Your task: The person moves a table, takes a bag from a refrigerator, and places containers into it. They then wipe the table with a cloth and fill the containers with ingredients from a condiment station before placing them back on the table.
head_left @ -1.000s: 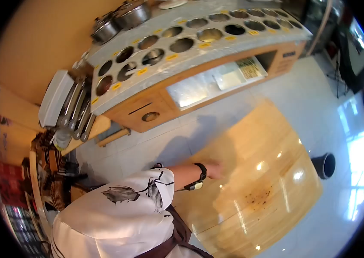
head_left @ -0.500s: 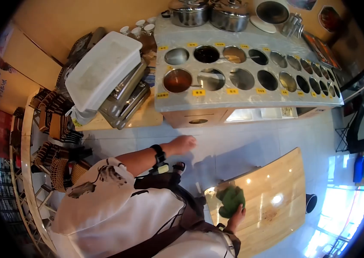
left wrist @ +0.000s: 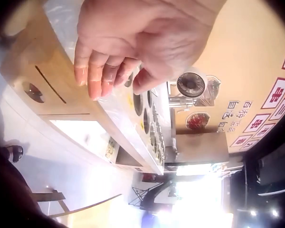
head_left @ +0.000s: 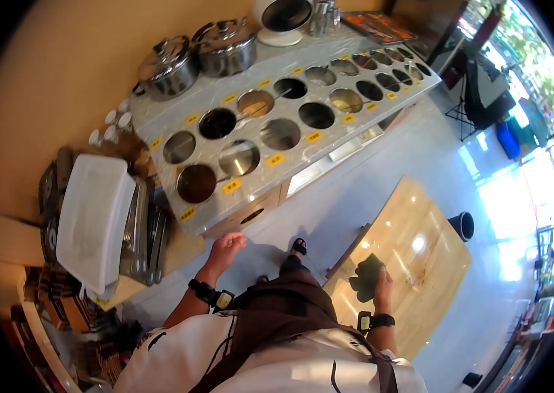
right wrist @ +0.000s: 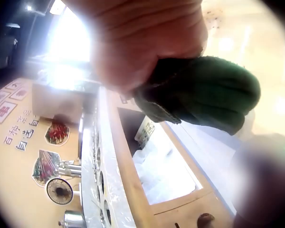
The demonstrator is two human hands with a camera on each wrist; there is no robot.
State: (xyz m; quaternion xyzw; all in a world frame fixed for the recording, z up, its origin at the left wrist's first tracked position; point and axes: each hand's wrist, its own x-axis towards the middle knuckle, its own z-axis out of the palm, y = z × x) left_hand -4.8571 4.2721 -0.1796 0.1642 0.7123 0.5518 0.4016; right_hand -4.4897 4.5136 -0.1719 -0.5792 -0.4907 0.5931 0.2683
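A dark green cloth [head_left: 367, 278] hangs bunched from the right hand [head_left: 383, 295], over the near left part of a wooden table [head_left: 434, 245]. In the right wrist view the fingers grip the folded green cloth [right wrist: 204, 92]. The left hand [head_left: 224, 252] is held in the air beside the counter front, holding nothing. Its fingers look loosely bent in the left wrist view, where the left hand [left wrist: 133, 42] shows its palm. Small dark specks lie on the tabletop.
A long counter [head_left: 224, 196] with several round metal wells runs across the view, with two lidded pots [head_left: 226, 49] behind. A white bin [head_left: 93, 219] stands at left. A black bucket [head_left: 462, 226] is beyond the table.
The view has swung from the tabletop toward the person's own body and the counter. The green cloth, out of sight a second ago, shows in the right hand; the left hand has moved away from the table.
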